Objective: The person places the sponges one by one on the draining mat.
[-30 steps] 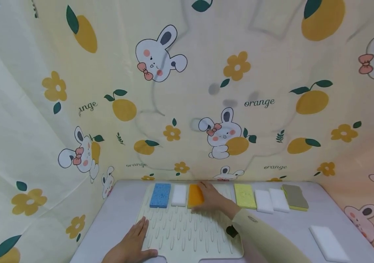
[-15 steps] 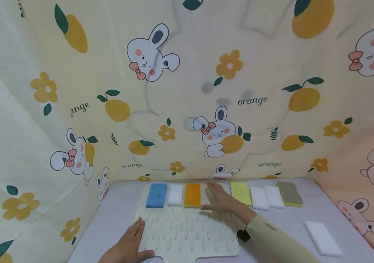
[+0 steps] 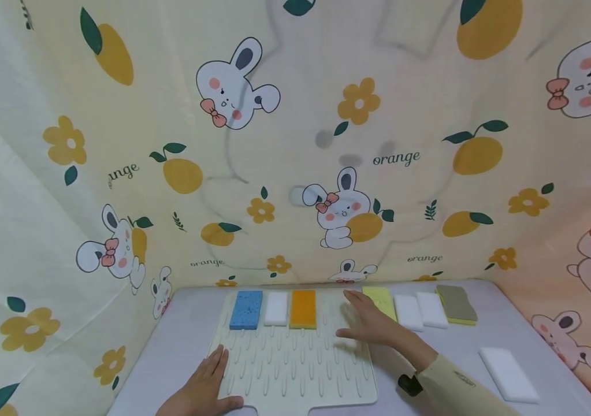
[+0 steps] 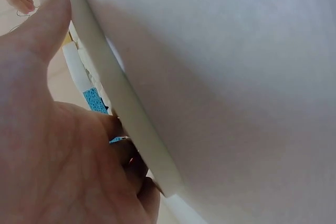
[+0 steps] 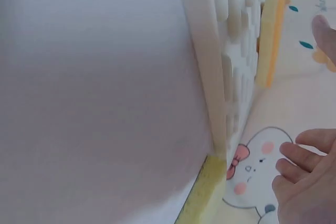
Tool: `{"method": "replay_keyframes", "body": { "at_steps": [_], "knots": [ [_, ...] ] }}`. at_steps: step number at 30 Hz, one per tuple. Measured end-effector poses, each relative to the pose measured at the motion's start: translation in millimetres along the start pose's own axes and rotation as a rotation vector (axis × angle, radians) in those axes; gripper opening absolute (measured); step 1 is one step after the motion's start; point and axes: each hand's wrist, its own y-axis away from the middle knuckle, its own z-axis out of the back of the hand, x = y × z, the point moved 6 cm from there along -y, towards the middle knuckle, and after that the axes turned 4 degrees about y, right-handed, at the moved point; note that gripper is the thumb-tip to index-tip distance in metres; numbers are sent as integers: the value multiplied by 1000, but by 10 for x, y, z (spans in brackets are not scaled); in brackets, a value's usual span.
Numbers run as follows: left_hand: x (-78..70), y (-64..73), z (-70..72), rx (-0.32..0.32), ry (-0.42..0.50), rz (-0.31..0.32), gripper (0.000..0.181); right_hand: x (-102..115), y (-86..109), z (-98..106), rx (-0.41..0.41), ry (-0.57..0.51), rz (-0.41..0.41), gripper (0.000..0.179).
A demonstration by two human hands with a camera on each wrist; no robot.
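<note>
A cream ridged board lies flat on the table. Along its back edge sit a blue sponge, a white sponge and an orange sponge, side by side. My left hand rests on the board's left front edge, thumb apart and fingers straight; its palm shows large in the left wrist view. Holding nothing, my right hand hovers over the board's back right part, fingers extended. It is nearest to the yellow sponge, which it partly hides.
Right of the board, two white sponges and a grey-and-yellow sponge stand in line with the yellow one. Another white sponge lies nearer the front right. Patterned curtain walls enclose the table.
My right hand has let go of the orange sponge and moved right, away from it towards the yellow sponge. The orange sponge stays on the board. The left hand keeps its place.
</note>
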Motion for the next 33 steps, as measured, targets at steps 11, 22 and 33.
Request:
{"method": "replay_keyframes", "body": {
  "at_steps": [11,22,33],
  "knots": [
    [-29,34,-23,8,7,22,121,-117,350,176,-4,-24,-52,112],
    [31,-4,-5,-3,18,10,125,-311,750,422,-70,46,-10,109],
    [-31,21,16,-26,-32,-36,123,-641,1285,566,-128,72,8,107]
  ]
}}
